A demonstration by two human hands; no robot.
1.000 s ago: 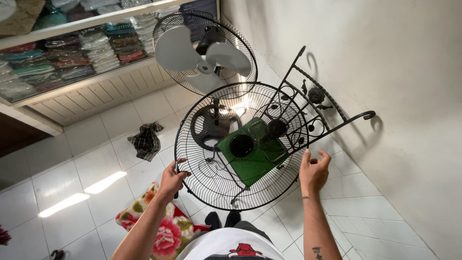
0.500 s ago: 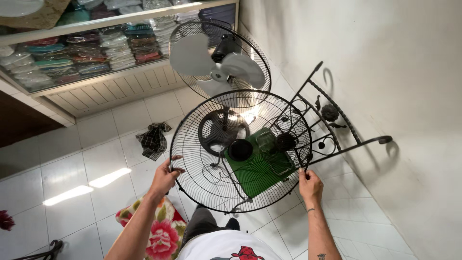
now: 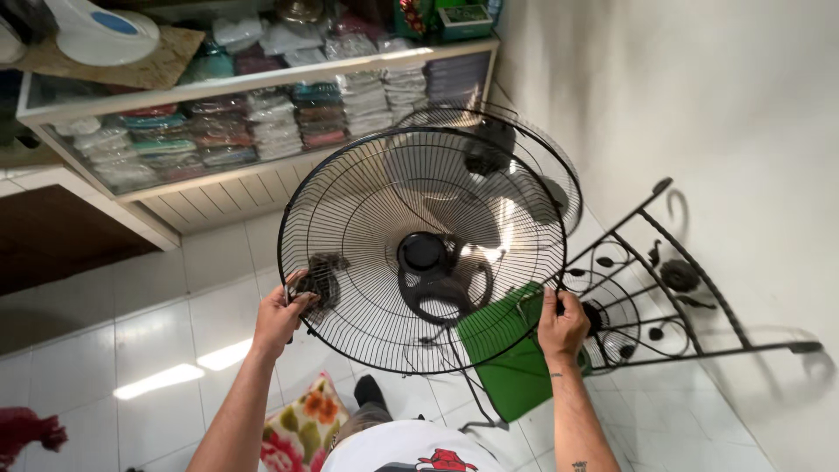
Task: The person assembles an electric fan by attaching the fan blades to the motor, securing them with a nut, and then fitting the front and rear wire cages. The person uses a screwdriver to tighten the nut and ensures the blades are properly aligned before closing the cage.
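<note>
A white-tiled floor (image 3: 105, 297) and a glass-fronted shelf (image 3: 262, 122) of folded cloth lie below a plain wall. You hold a round black wire fan guard (image 3: 367, 201) up in front of you, its rim gripped at both sides. Your left hand (image 3: 281, 316) has its fingers curled tight around the lower left rim; your right hand (image 3: 562, 323) clamps the lower right rim. Behind the guard stand a fan (image 3: 507, 166), a green stool (image 3: 511, 350) and a black scrolled metal rack (image 3: 664, 280).
</note>
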